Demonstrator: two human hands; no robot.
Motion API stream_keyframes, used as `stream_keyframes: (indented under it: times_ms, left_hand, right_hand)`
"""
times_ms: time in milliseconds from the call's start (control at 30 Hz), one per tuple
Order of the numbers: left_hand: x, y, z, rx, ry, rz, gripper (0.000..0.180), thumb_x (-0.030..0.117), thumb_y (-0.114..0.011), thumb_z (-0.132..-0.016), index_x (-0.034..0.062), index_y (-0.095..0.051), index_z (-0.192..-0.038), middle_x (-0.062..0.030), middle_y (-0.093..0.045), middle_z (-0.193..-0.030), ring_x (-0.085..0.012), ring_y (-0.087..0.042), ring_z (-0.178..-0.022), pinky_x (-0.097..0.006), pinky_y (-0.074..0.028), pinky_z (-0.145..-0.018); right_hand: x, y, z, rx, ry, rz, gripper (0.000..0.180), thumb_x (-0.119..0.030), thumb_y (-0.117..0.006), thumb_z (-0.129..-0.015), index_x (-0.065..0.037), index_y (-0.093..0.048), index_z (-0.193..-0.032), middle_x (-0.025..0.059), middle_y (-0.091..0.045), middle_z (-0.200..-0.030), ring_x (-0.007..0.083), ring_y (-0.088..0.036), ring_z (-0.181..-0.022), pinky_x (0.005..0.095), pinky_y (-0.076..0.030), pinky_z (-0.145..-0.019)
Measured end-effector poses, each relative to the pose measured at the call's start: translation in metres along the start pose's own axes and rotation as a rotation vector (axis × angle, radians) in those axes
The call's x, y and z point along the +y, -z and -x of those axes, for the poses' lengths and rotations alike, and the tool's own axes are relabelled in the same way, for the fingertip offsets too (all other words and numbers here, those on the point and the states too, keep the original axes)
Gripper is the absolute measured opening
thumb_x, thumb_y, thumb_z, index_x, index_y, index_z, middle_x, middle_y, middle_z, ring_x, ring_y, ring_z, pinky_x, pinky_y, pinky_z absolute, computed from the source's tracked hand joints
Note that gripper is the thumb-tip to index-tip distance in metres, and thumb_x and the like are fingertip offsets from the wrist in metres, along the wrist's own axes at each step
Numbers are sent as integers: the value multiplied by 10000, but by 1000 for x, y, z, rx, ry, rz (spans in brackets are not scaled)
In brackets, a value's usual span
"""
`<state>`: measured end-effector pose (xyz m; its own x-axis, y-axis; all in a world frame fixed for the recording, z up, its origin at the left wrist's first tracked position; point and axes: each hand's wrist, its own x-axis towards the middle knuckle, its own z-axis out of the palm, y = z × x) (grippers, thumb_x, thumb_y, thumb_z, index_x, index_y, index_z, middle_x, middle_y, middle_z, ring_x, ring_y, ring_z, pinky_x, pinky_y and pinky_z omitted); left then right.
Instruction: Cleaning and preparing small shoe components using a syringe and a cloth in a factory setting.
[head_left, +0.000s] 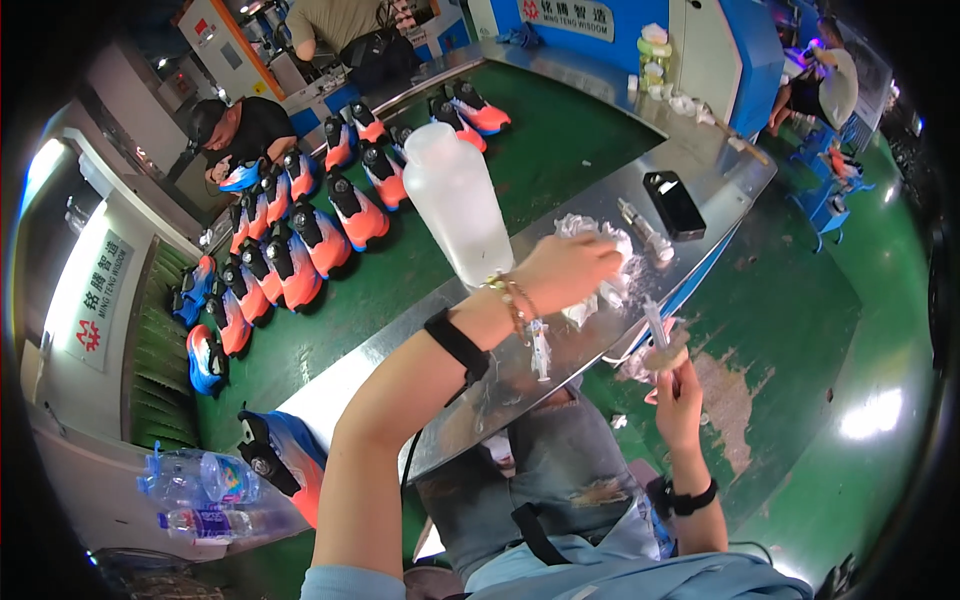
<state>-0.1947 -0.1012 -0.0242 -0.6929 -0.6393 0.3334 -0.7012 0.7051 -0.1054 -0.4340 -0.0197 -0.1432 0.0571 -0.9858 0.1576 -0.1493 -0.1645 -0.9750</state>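
My left hand [572, 272] reaches across the metal tabletop with its fingers bent down onto a crumpled white tissue [590, 228]. Its fingertips are partly hidden against the tissue. Past the table's edge, my right hand [679, 398] is closed around a small beige piece [666, 358]. A clear, syringe-like tube [655, 318] sticks up from it; its exact kind is hard to make out. A small clear syringe [541, 352] lies on the metal below my left wrist. Behind that wrist stands a large white plastic bottle [455, 195].
A black open-topped case [674, 205] and a clear tube-shaped tool [646, 232] lie beyond my left hand. Several orange-and-blue shoes [318, 238] stand on the green surface, and one more shoe [285, 455] is beside my left elbow. Another person [250, 140] handles a shoe at the far left.
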Motion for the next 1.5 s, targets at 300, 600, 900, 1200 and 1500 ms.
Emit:
stream_keyframes:
  times_ms: [300,600,900,1200,1500]
  left_hand:
    - [71,39,64,321,538,458,509,25,-463,-851,106,-375,-1346,-62,-590,-1123,-226,-551,-1019,-340,-498,-797]
    - [166,96,203,578,1011,1505,449,102,-504,-918,-59,-364,-1313,-205,-564,-1169,-294,-573,-1066,-384,-433,-962]
    - [203,93,249,988,1096,1543,483,20,-651,-792,-75,-454,-1222,-180,-639,-972,-350,-634,-913,-404,-549,-812]
    - [197,85,244,922,1119,1327,456,-41,-699,-727,-84,-524,-1147,-117,-674,-792,-163,-656,-764,-248,-535,-723]
    - [202,93,247,987,1388,1154,357,-35,-707,-731,-74,-566,-1057,-93,-670,-768,-97,-623,-713,-192,-496,-683]
  right_hand:
    - [-38,34,57,-15,-26,43,173,-75,-480,-907,-5,-551,-1048,-35,-572,-761,10,-397,-544,181,-310,-468]
    - [-77,-77,102,-765,168,-127,256,-153,-631,-838,-22,-575,-1052,102,-622,-711,167,-615,-600,268,-464,-563]
    - [-89,-92,129,-886,203,-196,249,-174,-662,-822,-19,-606,-1009,92,-556,-570,135,-494,-420,254,-374,-441]
    - [-96,-68,137,-843,106,-139,277,-191,-658,-832,-5,-604,-1031,88,-661,-735,139,-587,-549,233,-444,-537]
    - [-101,-80,137,-841,215,25,240,-179,-670,-815,16,-613,-944,131,-637,-714,216,-639,-584,269,-466,-525]
